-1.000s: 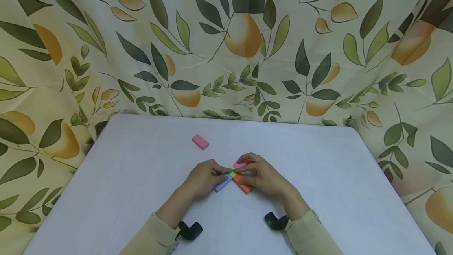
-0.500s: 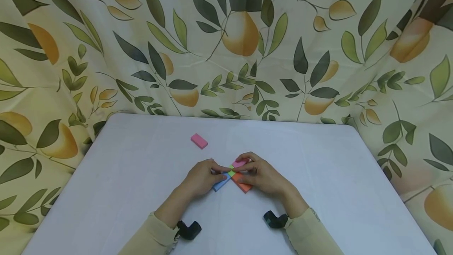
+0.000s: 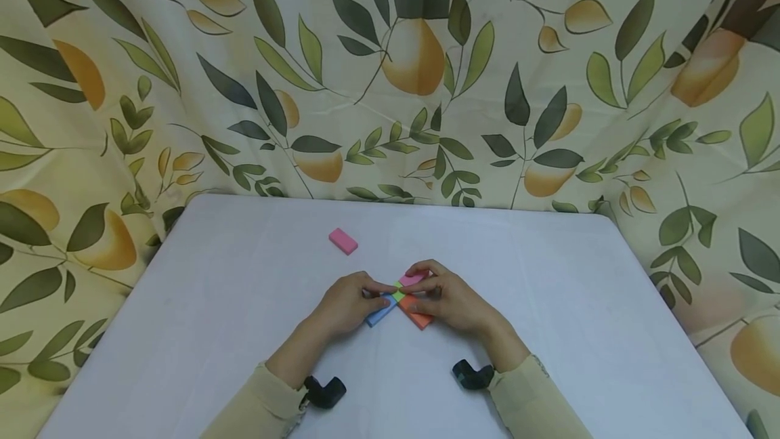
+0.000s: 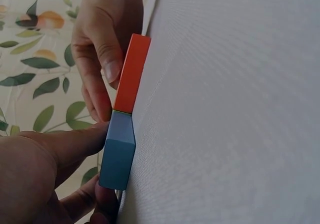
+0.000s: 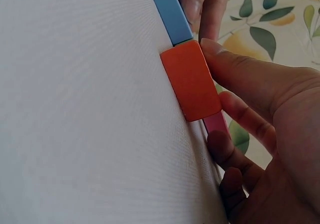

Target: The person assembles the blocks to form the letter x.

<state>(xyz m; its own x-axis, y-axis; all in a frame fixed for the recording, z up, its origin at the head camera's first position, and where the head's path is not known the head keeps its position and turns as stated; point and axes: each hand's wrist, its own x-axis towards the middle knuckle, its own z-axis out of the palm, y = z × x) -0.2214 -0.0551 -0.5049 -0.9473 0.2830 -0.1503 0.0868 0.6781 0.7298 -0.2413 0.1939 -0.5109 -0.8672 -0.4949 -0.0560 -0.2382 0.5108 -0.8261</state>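
Observation:
Four-armed in outline, a flat group of coloured blocks lies on the white table around a small green piece [image 3: 399,295]. My left hand [image 3: 346,303] grips the blue block [image 3: 379,316], thumb on it and index finger reaching to the green piece. From the other side my right hand [image 3: 458,300] holds the orange block [image 3: 419,318] with its thumb; its index fingertip meets the left one over the green piece. Other right fingers touch a pink block [image 3: 412,279] behind. In the right wrist view the orange block [image 5: 191,80] adjoins the blue block [image 5: 171,12]. Whatever lies under the left fingers is hidden.
A separate pink block [image 3: 344,241] lies farther back on the white-covered table [image 3: 244,249]. Behind the table hangs a leaf-and-fruit patterned curtain [image 3: 390,120]. Black wrist devices sit at both sleeves, the left one [image 3: 326,393] close over the cloth.

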